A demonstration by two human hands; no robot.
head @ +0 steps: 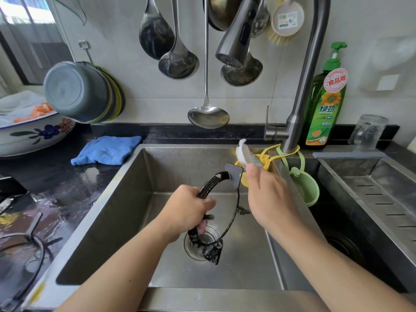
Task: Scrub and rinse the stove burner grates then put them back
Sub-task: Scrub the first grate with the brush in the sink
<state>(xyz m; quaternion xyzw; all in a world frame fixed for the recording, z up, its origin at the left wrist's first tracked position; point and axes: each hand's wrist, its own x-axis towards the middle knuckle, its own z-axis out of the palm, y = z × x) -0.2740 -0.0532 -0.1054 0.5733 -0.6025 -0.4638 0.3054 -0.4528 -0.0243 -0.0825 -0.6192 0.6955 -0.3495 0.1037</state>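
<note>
Stainless steel sink (pixel 126 199) fills most of the view, drain at the bottom centre, black countertop (pixel 56 183) wet on its left side. Second basin with a slotted steel tray (pixel 382 194) sits to the right. Grey pull-out faucet (pixel 301 104) arches over from the right rim, spray head hanging above the basin. Floral bowl (pixel 33 134) far left, grey pot (pixel 76 91) hung on the wall beside it, ladles (pixel 177 61) hanging along the tiles. Blue cloth (pixel 105 149) lies crumpled at the back-left sink edge. Green dish soap bottle (pixel 324 102) behind the faucet: round red sticker reads 食品用, label reads 绿劲 under a sunflower; smaller print unreadable. Black burner grate (pixel 216 183) is held upright over the drain, inside the sink, soapy at its lower end. Left hand (pixel 189 210) grips the grate's curved ring, fingers wrapped round it. Right hand (pixel 267 194) pinches a small brush (pixel 244 154) with a white tip and metal-looking handle, raised just above the grate's top prong. Another grate (pixel 24 244) sits on the stove at lower left.
</note>
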